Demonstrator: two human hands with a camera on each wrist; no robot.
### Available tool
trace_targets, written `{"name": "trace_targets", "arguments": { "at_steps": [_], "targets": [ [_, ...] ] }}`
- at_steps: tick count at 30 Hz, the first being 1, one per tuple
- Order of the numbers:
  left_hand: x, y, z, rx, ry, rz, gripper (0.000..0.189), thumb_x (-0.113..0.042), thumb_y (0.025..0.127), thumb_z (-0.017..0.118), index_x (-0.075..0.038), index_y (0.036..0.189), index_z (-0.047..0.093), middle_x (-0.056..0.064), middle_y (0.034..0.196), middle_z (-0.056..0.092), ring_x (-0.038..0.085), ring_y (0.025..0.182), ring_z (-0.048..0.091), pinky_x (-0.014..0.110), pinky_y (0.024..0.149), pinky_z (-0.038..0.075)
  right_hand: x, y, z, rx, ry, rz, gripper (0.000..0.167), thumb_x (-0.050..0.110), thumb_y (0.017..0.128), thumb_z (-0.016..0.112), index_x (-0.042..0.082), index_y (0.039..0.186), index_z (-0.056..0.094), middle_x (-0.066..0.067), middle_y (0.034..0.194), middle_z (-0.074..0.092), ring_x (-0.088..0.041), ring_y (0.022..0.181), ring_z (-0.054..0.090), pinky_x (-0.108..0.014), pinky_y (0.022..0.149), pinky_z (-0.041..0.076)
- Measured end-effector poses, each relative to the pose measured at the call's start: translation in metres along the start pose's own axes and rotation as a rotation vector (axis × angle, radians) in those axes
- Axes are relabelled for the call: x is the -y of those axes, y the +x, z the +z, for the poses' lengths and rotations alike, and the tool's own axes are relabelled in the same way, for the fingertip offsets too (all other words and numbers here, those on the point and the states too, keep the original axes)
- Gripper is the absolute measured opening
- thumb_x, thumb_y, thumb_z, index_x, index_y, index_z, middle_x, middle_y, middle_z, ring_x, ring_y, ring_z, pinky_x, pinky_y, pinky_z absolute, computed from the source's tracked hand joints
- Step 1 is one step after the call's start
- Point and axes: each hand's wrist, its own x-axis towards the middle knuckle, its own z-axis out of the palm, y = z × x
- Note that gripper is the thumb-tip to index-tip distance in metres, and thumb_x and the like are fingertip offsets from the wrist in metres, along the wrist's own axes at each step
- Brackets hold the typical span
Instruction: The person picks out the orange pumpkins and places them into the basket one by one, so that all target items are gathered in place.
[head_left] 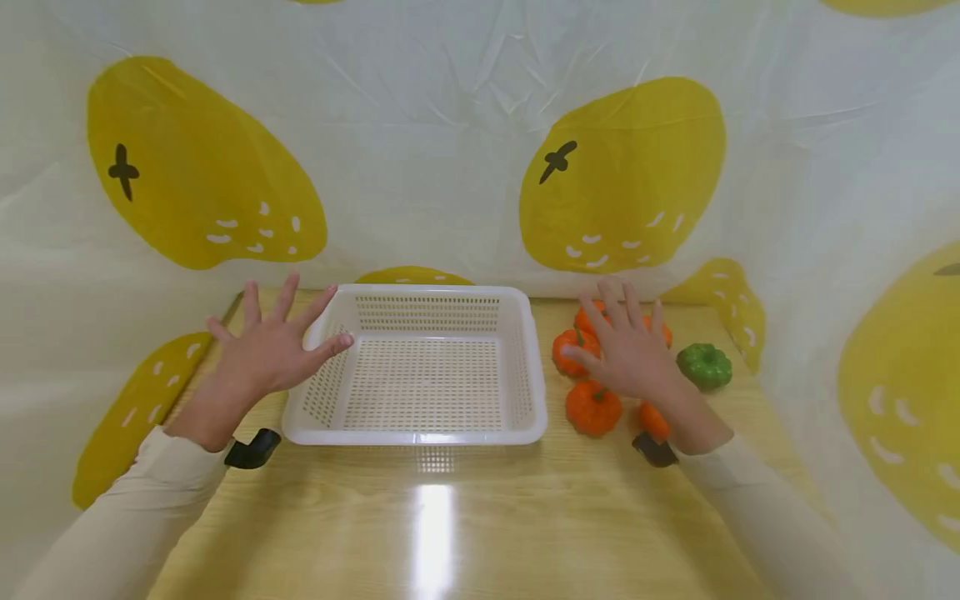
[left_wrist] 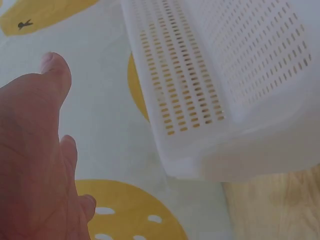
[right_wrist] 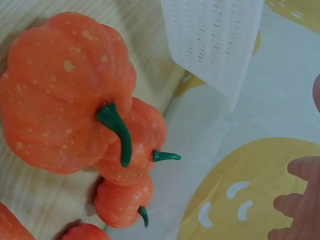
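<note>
I've got both hands up over the wooden table (head_left: 337, 525), left hand (head_left: 273, 354) and right hand (head_left: 633, 358) alike with fingers spread wide and nothing in either grip. The left hovers by the left side of the white basket (head_left: 412, 438), apart from it in the wrist view; the right hangs above the orange pumpkins (head_left: 594, 410), touching none. They sit bunched on the table just right of the basket, with a green vegetable (head_left: 705, 367), maybe a pepper, beyond them. I'd judge the pumpkins light and stiff, their glossy skins a little slippery, so I'd cup them round the ribbed sides and spare the thin green stem (right_wrist: 116, 127), which looks the likeliest part to snap. The basket reads as thin, light plastic, slightly springy; its rim is the place to take hold. Inside it, I see nothing but slotted floor and walls, and every pumpkin in view lies outside it.
</note>
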Motion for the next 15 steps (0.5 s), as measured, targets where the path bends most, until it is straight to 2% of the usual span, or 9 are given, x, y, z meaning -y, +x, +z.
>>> {"name": "trace_targets", "arguments": {
  "at_steps": [4, 10, 15],
  "targets": [
    [0.001, -0.001, 0.005, -0.005, -0.008, 0.005, 0.09, -0.087, 0.093, 0.032, -0.044, 0.166, 0.001, 0.015, 0.174, -0.019, 0.063, 0.148, -0.03, 0.097, 0.089, -0.011, 0.0, -0.004, 0.001, 0.01, 0.016, 0.0, 0.092, 0.069, 0.102, 0.044, 0.019, 0.169, 0.006, -0.014, 0.176, -0.011, -0.046, 0.159, -0.019, -0.081, 0.116, -0.01],
    [0.004, -0.005, 0.015, -0.011, -0.003, 0.002, 0.089, -0.086, 0.094, 0.033, -0.045, 0.166, 0.0, 0.015, 0.175, -0.016, 0.06, 0.149, -0.032, 0.096, 0.091, -0.012, 0.001, -0.009, 0.005, 0.013, 0.046, -0.005, 0.092, 0.069, 0.101, 0.048, 0.018, 0.169, 0.011, -0.016, 0.176, -0.007, -0.05, 0.159, -0.017, -0.081, 0.117, -0.009],
    [0.007, -0.005, 0.023, -0.015, 0.013, -0.002, 0.089, -0.088, 0.093, 0.032, -0.047, 0.165, 0.0, 0.014, 0.175, -0.016, 0.058, 0.149, -0.033, 0.096, 0.091, -0.014, 0.0, -0.013, 0.011, 0.033, 0.056, 0.004, 0.093, 0.07, 0.101, 0.047, 0.017, 0.169, 0.012, -0.01, 0.176, -0.014, -0.05, 0.159, -0.016, -0.08, 0.117, -0.01]
  ]
}}
